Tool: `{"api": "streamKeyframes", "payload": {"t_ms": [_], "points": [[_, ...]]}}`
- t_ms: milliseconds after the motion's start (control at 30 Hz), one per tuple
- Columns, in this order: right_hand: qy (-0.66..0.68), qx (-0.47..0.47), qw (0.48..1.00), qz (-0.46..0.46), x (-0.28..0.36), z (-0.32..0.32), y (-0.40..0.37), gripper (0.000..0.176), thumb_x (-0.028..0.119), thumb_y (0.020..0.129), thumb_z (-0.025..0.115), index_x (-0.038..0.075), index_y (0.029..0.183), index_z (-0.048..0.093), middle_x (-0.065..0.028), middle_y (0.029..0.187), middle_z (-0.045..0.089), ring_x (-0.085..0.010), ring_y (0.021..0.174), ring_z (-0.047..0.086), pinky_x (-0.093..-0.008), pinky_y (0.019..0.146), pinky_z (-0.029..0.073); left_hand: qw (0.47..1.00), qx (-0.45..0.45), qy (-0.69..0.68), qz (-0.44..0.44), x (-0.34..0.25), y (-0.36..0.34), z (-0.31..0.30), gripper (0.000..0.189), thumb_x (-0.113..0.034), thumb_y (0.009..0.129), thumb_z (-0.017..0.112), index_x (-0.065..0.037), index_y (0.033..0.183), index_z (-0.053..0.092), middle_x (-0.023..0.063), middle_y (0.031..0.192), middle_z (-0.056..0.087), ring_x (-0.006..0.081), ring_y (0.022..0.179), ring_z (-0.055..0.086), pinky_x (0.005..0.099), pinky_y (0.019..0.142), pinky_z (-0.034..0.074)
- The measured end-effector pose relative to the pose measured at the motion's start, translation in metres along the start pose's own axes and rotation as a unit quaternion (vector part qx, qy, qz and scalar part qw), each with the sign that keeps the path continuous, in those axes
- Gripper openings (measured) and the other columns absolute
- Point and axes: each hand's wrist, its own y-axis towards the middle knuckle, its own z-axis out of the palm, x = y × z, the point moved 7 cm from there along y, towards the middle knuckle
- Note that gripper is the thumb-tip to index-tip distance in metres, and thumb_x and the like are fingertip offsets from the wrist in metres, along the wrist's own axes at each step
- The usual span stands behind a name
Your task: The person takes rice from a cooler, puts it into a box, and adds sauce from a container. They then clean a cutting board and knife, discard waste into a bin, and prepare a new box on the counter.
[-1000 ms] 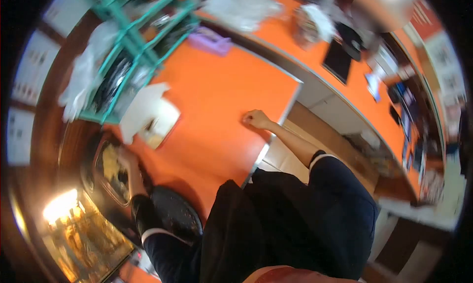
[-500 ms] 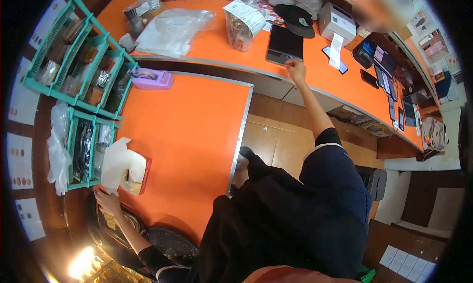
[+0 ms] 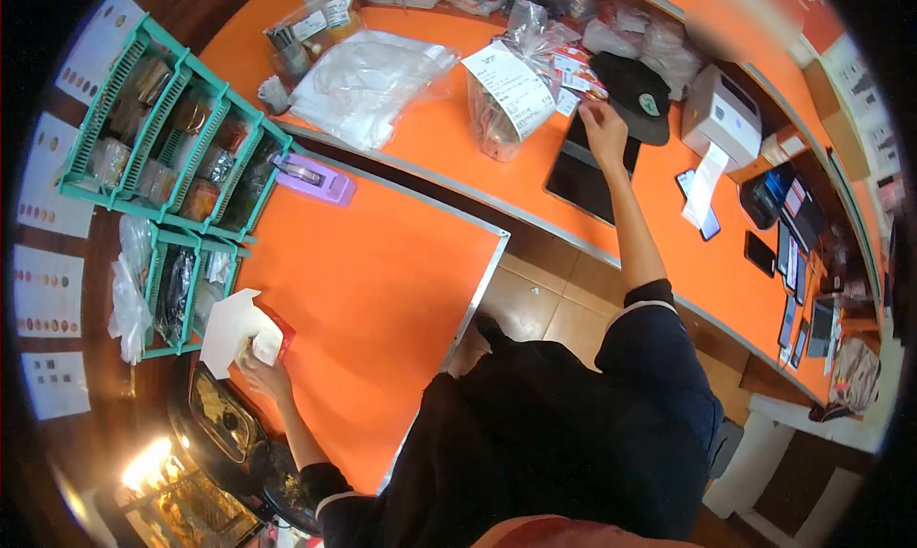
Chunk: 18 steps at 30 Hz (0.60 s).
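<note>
Left hand [image 3: 262, 370]: at the left margin of the near orange worktop [image 3: 382, 290], fingers curled and closed on the near end of the red box [image 3: 277, 343], which holds a white paper liner [image 3: 232, 330] standing up out of it. The box sits flat on the worktop, just beside the lower teal rack [image 3: 177, 290] and just above the dark tray [image 3: 222, 416] at the corner.

Right hand [image 3: 604, 123]: stretched over the far counter [image 3: 439, 142], above the top edge of the dark tablet [image 3: 585, 178], fingertips up against the small cards [image 3: 578, 75]. Whether it pinches one or is merely touching, I cannot tell.

Edges and room: the near worktop ends in a metal strip [image 3: 480, 279] on its right side and along its far side. Between that strip and the curved edge of the far counter lies a tiled floor gap [image 3: 544, 295], which my right arm spans. The middle of the near worktop is bare orange.

Surroundings: a purple tape dispenser [image 3: 315, 179] stands at the worktop's far left corner, near the upper teal rack [image 3: 158, 128]. Round the right hand things stand close: a clear bag with a receipt [image 3: 506, 99] to its left, a black cap [image 3: 638, 94] just to its right, a white printer [image 3: 721, 116] beyond that with paper hanging out. A heap of clear plastic bags [image 3: 368, 75] lies further left.
</note>
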Motion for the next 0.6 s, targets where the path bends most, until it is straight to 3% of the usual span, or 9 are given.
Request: {"api": "streamKeyframes", "payload": {"t_ms": [33,133,200,267,333,367,433,533,600], "points": [[-0.005,-0.025,0.997,-0.071,0.023,0.007,0.009,0.021,0.024,0.069,0.057,0.006,0.081,0.059,-0.0099,0.074,0.057,-0.0239,0.07,0.055,-0.0321,0.063,0.042,0.997,-0.047,0.006,0.067,0.003,0.008,0.004,0.068,-0.017,0.06,0.063,-0.016,0.118,0.028,0.0124,0.123,0.026,0.0294,0.11,0.03,0.05,0.081,0.029],[-0.035,-0.088,0.948,-0.303,0.109,0.025,0.019,0.023,0.026,0.066,0.058,0.006,0.079,0.057,-0.0081,0.075,0.053,-0.0257,0.075,0.049,-0.0355,0.065,0.037,0.994,-0.078,0.015,0.076,-0.03,0.029,-0.028,0.071,-0.016,0.058,0.064,-0.018,0.119,0.028,0.0141,0.123,0.026,0.0299,0.11,0.03,0.0498,0.083,0.027],[0.0,-0.059,0.942,-0.331,0.137,0.051,0.018,0.023,0.026,0.065,0.059,0.008,0.078,0.057,-0.0086,0.075,0.052,-0.0264,0.075,0.048,-0.0365,0.064,0.036,0.998,-0.049,0.015,0.038,-0.049,0.036,-0.034,0.069,-0.016,0.059,0.063,-0.018,0.119,0.029,0.0159,0.121,0.028,0.0312,0.11,0.029,0.0482,0.085,0.027],[0.039,0.005,0.924,-0.381,0.169,0.085,0.012,0.026,0.026,0.066,0.059,0.008,0.084,0.055,-0.0099,0.081,0.051,-0.0261,0.076,0.048,-0.0361,0.065,0.037,0.992,-0.08,-0.044,0.09,-0.075,0.036,-0.041,0.065,-0.019,0.06,0.062,-0.018,0.117,0.032,0.018,0.12,0.028,0.0332,0.108,0.031,0.0454,0.085,0.028],[0.063,0.121,0.922,-0.363,0.198,0.136,0.004,0.026,0.025,0.066,0.058,0.009,0.087,0.055,-0.0121,0.094,0.049,-0.0273,0.086,0.046,-0.0388,0.071,0.037,0.984,-0.115,-0.057,0.122,-0.103,0.03,-0.04,0.062,-0.021,0.06,0.061,-0.014,0.115,0.034,0.0194,0.117,0.031,0.035,0.105,0.034,0.0455,0.084,0.03],[0.071,0.123,0.919,-0.367,0.212,0.156,-0.004,0.026,0.025,0.066,0.058,0.009,0.087,0.055,-0.0121,0.094,0.049,-0.0273,0.086,0.046,-0.0388,0.071,0.037,0.97,-0.141,-0.124,0.154,-0.118,0.025,-0.038,0.062,-0.021,0.059,0.061,-0.012,0.114,0.035,0.0207,0.116,0.032,0.0364,0.102,0.036,0.0459,0.083,0.03],[-0.074,0.065,0.943,-0.317,0.224,0.201,-0.009,0.027,0.022,0.066,0.058,0.009,0.089,0.057,-0.0135,0.105,0.045,-0.0301,0.098,0.041,-0.0468,0.077,0.034,0.963,-0.086,-0.188,0.176,-0.158,0.004,-0.053,0.061,-0.02,0.059,0.062,-0.01,0.113,0.036,0.0218,0.116,0.031,0.0362,0.105,0.032,0.0455,0.085,0.027],[-0.162,0.01,0.923,-0.348,0.189,0.282,0.003,0.028,0.023,0.069,0.054,0.01,0.093,0.058,-0.0139,0.115,0.039,-0.0322,0.105,0.035,-0.0533,0.08,0.03,0.953,-0.043,-0.25,0.167,-0.188,-0.035,-0.071,0.06,-0.016,0.06,0.063,-0.008,0.113,0.036,0.0222,0.119,0.025,0.0353,0.11,0.025,0.0441,0.088,0.022],[-0.36,0.294,0.863,-0.199,0.118,0.353,0.019,0.031,0.026,0.072,0.048,0.011,0.097,0.057,-0.0127,0.118,0.038,-0.0317,0.104,0.036,-0.0536,0.08,0.029,0.944,0.018,-0.296,0.142,-0.178,-0.063,-0.062,0.058,-0.012,0.061,0.063,-0.008,0.112,0.036,0.0221,0.12,0.024,0.0354,0.111,0.023,0.0435,0.089,0.021]]}}
